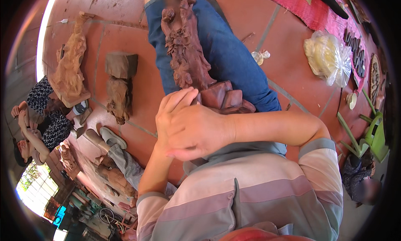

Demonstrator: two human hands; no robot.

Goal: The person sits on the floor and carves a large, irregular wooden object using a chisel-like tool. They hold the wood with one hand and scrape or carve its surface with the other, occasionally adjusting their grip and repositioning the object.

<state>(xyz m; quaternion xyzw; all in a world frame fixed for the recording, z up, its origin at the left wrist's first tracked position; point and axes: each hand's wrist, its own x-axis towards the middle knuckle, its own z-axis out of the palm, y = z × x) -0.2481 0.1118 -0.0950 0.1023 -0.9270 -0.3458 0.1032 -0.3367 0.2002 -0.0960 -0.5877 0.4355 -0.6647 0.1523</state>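
Note:
A reddish-brown carved wooden figure with leafy, knotted relief lies lengthwise over blue-jeaned legs, its blocky stepped base toward me. At the near end of the carving, my left hand comes up from the lower left, its fingers bent together by the base. My right hand reaches across from the right and lies over the left one, closed, with its thumb across the left wrist. Whatever is inside the two hands is hidden by the overlapping fingers.
Left on the red tiles are a lighter carved figure and a dark wood block. A person in patterned clothes sits beyond. At right lie a clear plastic bag, dark tools on pink cloth, and a green plastic chair.

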